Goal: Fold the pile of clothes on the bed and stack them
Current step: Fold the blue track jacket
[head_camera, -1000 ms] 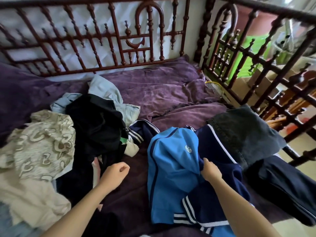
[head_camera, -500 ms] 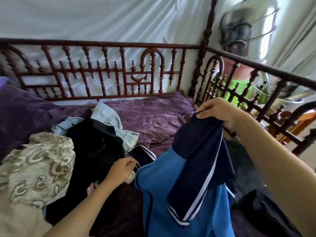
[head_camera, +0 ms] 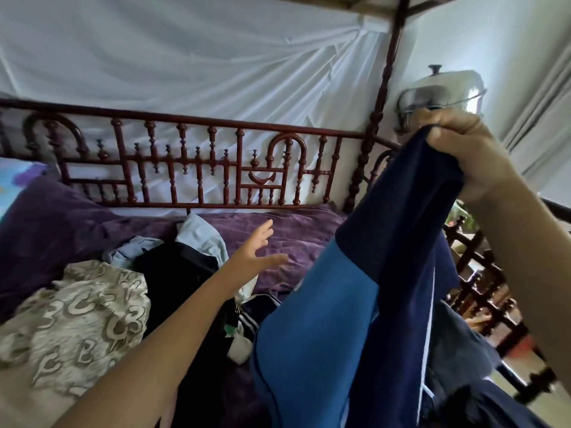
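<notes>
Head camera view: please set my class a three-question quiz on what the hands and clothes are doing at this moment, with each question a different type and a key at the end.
1. True or false: the right hand grips the blue and navy jacket and holds it up above the purple bedspread.
2. The left hand is: A) open and empty; B) a closed fist; C) also gripping the jacket.
3. Fill in: in the picture, the beige patterned garment lies to the ____ of the black garment.

Key: 1 true; 2 A; 3 left.
</notes>
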Available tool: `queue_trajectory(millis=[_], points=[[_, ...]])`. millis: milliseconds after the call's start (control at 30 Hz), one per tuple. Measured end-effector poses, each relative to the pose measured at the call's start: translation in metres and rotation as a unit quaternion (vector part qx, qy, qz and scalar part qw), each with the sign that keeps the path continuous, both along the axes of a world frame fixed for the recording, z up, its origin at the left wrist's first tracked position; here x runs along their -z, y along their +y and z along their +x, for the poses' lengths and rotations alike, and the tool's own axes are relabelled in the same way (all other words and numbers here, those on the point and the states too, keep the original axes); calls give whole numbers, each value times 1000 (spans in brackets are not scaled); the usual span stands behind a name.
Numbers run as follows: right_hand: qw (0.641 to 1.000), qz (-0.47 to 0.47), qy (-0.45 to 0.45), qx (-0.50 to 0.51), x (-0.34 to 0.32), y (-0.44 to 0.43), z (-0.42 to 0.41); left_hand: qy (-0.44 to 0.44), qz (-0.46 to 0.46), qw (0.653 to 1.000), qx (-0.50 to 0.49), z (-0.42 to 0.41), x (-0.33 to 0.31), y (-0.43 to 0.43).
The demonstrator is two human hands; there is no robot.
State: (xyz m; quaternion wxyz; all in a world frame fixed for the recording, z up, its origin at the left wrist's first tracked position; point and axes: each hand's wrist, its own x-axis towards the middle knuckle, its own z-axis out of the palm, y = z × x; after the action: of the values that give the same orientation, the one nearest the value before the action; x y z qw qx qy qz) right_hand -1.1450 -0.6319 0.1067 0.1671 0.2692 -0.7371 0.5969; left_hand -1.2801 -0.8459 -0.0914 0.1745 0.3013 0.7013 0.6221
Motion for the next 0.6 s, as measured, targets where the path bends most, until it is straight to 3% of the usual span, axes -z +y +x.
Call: queue_trajectory(millis=[133, 267, 433, 600], points=[[998, 5, -60, -7, 11, 3, -4, 16, 0, 985, 173, 12, -23, 11], [994, 3, -106, 36, 40, 2, -1, 29, -24, 972, 232, 31, -34, 36], [986, -36, -146, 76, 70, 19, 11, 44, -69, 974, 209, 29, -6, 36], [962, -109, -217, 125, 118, 46, 21, 60, -172, 973, 143, 18, 41, 15]])
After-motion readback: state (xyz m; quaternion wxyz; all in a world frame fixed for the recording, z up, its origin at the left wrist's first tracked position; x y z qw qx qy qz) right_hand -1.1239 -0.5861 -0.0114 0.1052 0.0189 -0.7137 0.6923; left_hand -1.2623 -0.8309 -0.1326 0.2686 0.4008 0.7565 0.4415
